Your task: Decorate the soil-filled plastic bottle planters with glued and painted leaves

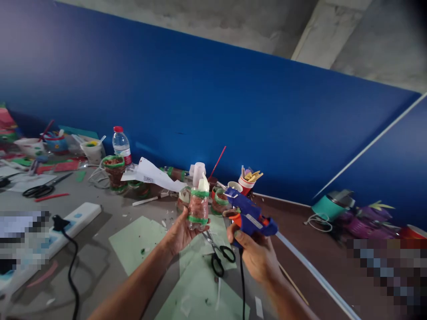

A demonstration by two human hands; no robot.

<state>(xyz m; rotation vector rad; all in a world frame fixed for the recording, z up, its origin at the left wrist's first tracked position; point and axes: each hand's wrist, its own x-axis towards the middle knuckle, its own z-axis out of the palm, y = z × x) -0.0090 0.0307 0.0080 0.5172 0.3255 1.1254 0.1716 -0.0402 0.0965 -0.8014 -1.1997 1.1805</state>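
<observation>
My left hand (180,233) is closed around a small clear plastic bottle cup (198,206) with a reddish-brown middle and green bands at top and bottom. A pale scrap stands up at its rim. In my right hand (255,253) is a blue hot glue gun (250,213) with an orange part at the front. A long clear glue stick (313,271) trails out of its back, and its black cord hangs down. The gun's nozzle points towards the cup from the right, apart from it. Black-handled scissors (218,258) lie below, between both hands.
Green paper sheets (136,242) cover part of the grey table. A white power strip (80,222) lies left. Behind stand a similar banded cup (115,173), a water bottle (121,144) and a cup of sticks (248,180). A teal device (333,204) sits far right.
</observation>
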